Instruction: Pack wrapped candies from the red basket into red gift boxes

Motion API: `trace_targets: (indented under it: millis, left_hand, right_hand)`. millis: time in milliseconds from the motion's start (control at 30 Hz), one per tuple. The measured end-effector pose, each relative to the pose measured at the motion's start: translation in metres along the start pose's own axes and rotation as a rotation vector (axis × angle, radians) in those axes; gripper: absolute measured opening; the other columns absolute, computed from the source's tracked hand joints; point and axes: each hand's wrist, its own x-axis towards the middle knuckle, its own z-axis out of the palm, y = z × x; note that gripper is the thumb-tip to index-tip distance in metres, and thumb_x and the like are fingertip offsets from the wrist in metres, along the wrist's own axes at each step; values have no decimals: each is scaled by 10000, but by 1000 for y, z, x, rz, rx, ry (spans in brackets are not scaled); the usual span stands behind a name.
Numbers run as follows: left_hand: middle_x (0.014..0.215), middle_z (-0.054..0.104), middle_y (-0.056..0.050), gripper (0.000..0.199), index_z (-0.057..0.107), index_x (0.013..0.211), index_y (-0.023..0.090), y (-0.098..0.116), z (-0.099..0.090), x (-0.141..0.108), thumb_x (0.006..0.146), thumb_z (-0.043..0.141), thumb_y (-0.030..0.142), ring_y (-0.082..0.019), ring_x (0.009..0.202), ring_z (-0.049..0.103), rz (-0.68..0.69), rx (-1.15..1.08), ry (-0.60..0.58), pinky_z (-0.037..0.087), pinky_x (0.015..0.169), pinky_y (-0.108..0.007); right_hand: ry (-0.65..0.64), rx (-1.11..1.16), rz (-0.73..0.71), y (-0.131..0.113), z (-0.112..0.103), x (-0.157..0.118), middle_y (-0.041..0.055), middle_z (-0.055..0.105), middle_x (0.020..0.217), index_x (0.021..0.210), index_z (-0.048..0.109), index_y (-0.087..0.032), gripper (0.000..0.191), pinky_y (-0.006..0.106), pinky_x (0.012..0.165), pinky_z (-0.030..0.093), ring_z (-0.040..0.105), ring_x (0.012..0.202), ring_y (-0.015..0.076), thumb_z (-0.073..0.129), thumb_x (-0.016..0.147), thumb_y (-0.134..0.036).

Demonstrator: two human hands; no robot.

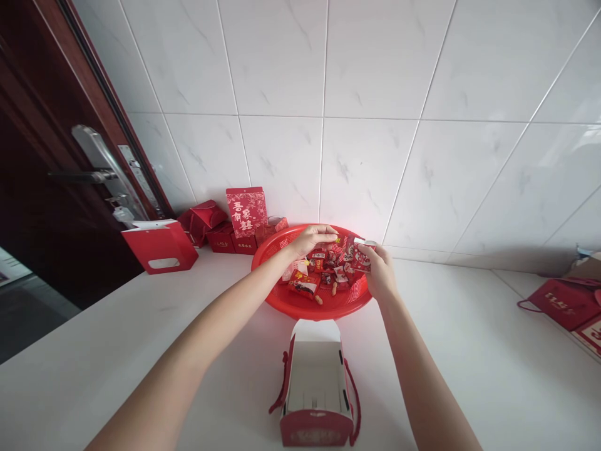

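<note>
A red plastic basket [313,312] holds several wrapped sweets and a few peanuts. Over its back part, my left hand [313,240] has its fingers closed together around something I cannot make out. My right hand [381,269] grips a small red-and-white packet [362,255] between thumb and fingers at the basket's right side. In front of the basket stands an open red box [316,428] with a white inside and red cord handles; no contents show in it.
Red gift boxes [221,239] and a patterned red box [246,212] stand by the tiled wall. A red bag [160,250] is at the left, near a dark door [51,125]. More red boxes [561,304] lie at the far right.
</note>
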Motion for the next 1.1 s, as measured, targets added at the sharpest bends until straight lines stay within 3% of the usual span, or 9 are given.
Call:
trace_targets:
  millis: [200,567,867,1100]
  left_hand:
    - [683,615,41,348,681,755,161,7,4,-3,576,885,379,-82,607,540,-15,-19,27,455,694,-274]
    - [815,712,-4,379,763,881,158,-2,-1,1,601,911,366,-112,718,610,-26,-50,12,474,756,-296]
    - [839,772,-49,377,803,836,154,1,0,-1,525,965,293,-146,765,673,-67,-155,-58,512,810,-319]
    - [814,769,-50,328,795,771,146,-1,0,1,501,957,241,-168,787,674,-40,-127,-21,502,861,-356]
  right_hand:
    - [4,-29,-4,-1,0,-1,2,688,666,689,649,-228,245,303,579,510,633,664,205,792,564,-383]
    - [-8,-20,-8,-1,1,-1,-9,670,655,682,644,-223,255,297,593,500,622,655,189,800,567,-387]
    - [8,10,11,-1,1,-1,-16,665,650,684,641,-223,266,285,593,498,613,651,180,810,553,-382]
    - [9,8,11,0,1,0,-11,681,662,688,648,-225,264,289,589,504,621,650,187,814,553,-379]
